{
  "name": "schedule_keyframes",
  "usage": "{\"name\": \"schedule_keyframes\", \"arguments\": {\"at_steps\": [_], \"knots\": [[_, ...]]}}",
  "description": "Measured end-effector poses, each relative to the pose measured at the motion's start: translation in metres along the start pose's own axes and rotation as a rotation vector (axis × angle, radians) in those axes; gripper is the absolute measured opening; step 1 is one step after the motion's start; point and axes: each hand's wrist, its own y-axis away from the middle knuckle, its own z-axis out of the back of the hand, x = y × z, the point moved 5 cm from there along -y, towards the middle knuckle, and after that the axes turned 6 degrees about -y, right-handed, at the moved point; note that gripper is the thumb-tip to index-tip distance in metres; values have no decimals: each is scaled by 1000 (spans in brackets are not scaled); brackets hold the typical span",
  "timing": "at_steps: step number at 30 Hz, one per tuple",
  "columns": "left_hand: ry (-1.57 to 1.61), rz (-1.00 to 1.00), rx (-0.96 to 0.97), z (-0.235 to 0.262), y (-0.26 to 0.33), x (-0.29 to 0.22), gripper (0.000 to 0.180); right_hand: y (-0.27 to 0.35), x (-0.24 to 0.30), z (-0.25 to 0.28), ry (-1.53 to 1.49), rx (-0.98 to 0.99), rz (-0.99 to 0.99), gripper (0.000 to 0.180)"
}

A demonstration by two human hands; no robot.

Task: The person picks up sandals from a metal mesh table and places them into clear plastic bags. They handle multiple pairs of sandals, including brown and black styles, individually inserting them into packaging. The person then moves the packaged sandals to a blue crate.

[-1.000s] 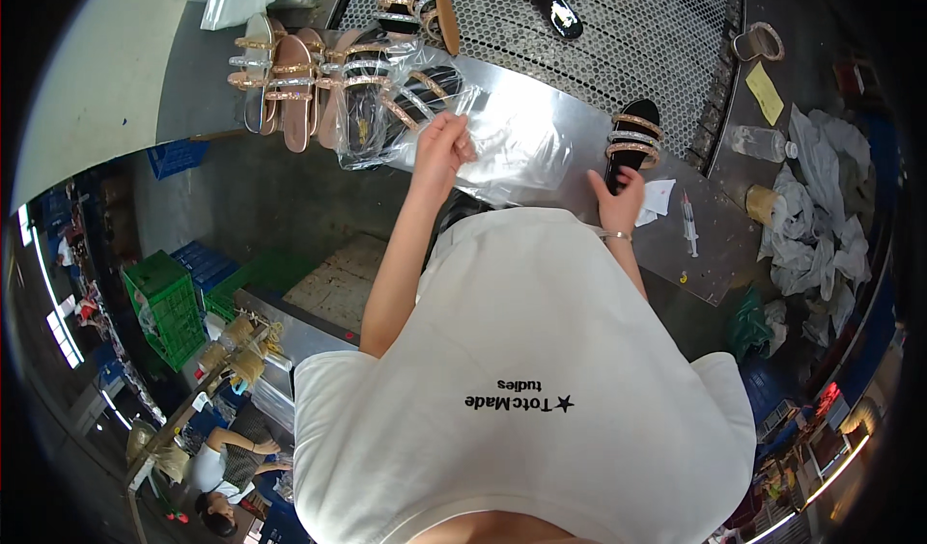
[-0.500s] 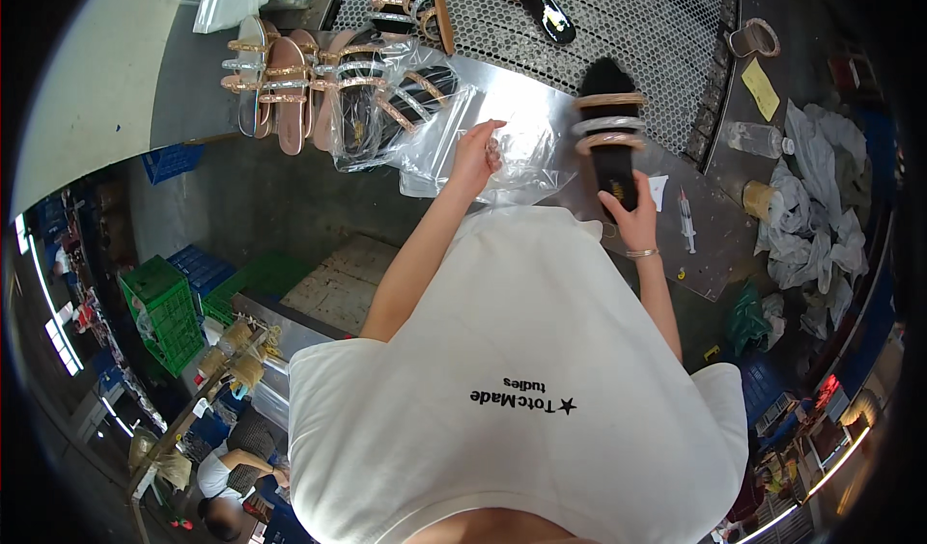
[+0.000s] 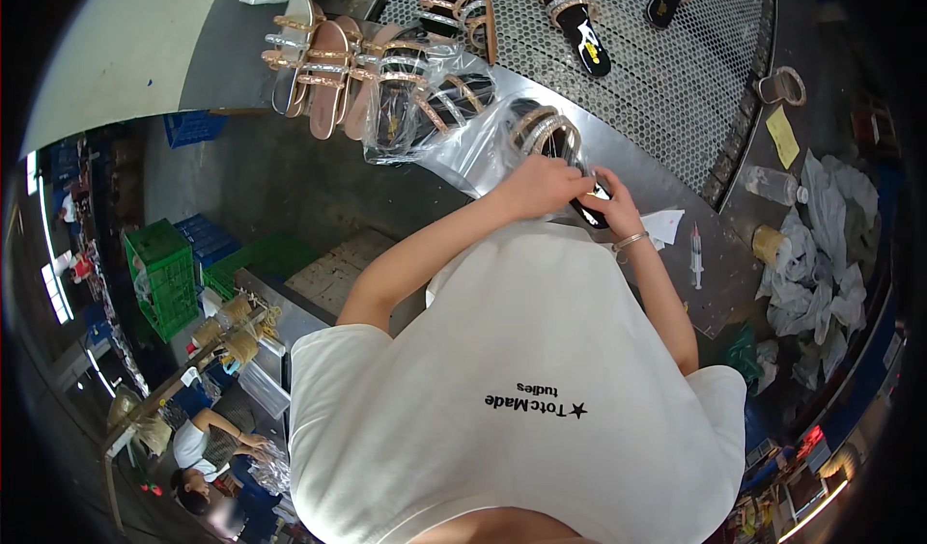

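In front of me lies a black-soled sandal (image 3: 547,131) with glittery straps, tilted, its toe end away from me and in a clear plastic bag (image 3: 480,153). My right hand (image 3: 615,202) is closed on its heel end. Across the sandal's near part, my left hand (image 3: 547,183) is closed with fingers curled at the bag's opening; it hides part of the sole. Just left, another pair of black sandals (image 3: 394,110) lies in clear plastic, beside several pink-soled sandals (image 3: 330,76).
A perforated metal conveyor surface (image 3: 666,90) carries more sandals, including a black one (image 3: 576,25). To the right are a syringe (image 3: 696,254), a yellow paper (image 3: 782,137), a clear bottle (image 3: 775,185) and crumpled plastic (image 3: 821,245). A co-worker (image 3: 208,443) sits at lower left.
My right hand has brought the sandal down and left, toe end into the plastic bag. The left hand has moved right to meet it. The view has shifted slightly.
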Motion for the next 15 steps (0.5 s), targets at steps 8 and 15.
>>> {"name": "schedule_keyframes", "arguments": {"at_steps": [8, 15], "knots": [[358, 165, -95, 36, 39, -20, 17, -23, 7, -54, -263, -89, -46, 47], [1278, 982, -830, 37, 81, 59, 43, -5, 35, -94, -389, 161, -102, 48]]}}
